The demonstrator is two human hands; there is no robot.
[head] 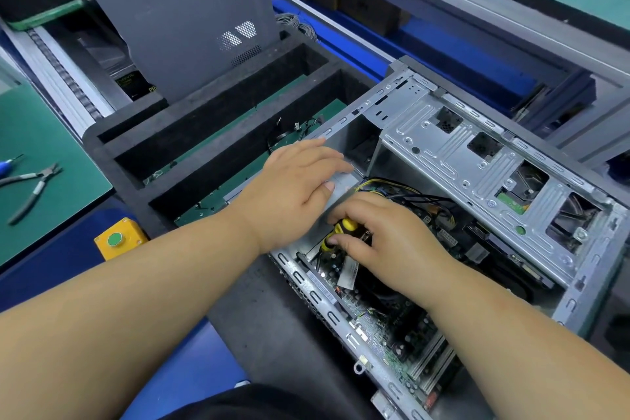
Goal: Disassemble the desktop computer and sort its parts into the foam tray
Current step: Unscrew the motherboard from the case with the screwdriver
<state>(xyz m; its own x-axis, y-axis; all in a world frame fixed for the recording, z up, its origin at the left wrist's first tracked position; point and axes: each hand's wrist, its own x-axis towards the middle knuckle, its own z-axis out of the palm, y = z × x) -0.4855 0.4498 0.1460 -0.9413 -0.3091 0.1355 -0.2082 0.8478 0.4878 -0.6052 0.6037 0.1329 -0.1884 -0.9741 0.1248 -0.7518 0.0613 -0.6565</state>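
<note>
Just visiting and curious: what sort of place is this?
Probably an electronics teardown workstation: an opened computer case, a black foam tray holding removed parts, and pliers on a green bench mat.

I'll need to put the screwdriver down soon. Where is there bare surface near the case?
Free: the grey mat just left of the case, below the left hand; also the green mat above the pliers. Crowded: inside the case, where the right hand holds the screwdriver among cables and boards.
</note>
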